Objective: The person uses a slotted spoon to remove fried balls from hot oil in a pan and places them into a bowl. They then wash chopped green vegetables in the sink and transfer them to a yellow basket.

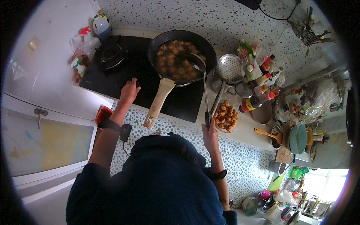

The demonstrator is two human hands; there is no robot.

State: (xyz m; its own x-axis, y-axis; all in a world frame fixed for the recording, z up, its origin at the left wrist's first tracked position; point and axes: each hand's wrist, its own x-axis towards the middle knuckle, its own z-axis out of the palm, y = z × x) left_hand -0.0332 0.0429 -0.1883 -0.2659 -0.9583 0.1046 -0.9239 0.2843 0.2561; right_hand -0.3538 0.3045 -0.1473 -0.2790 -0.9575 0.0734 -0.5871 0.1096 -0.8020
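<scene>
My right hand (211,136) grips the black handle of a metal ladle (205,90). The ladle's bowl rests inside a dark wok (157,42), over browned, fried pieces of food (177,60) in oil. At the front of the black gas hob (180,101), my left hand (130,91) has its thumb and fingers around a small dark control knob (137,84). The wok sits on the right burner, its wooden handle (160,102) pointing towards me. A perforated metal strainer (231,69) lies right of the wok, its handle running down close beside the ladle's.
A bowl of fried pieces (225,116) stands on the counter near my right hand. Behind it are a dark sauce bottle (250,104) and several others. The left burner (112,56) holds no pan. A wooden spoon (267,133) lies across a pot further right.
</scene>
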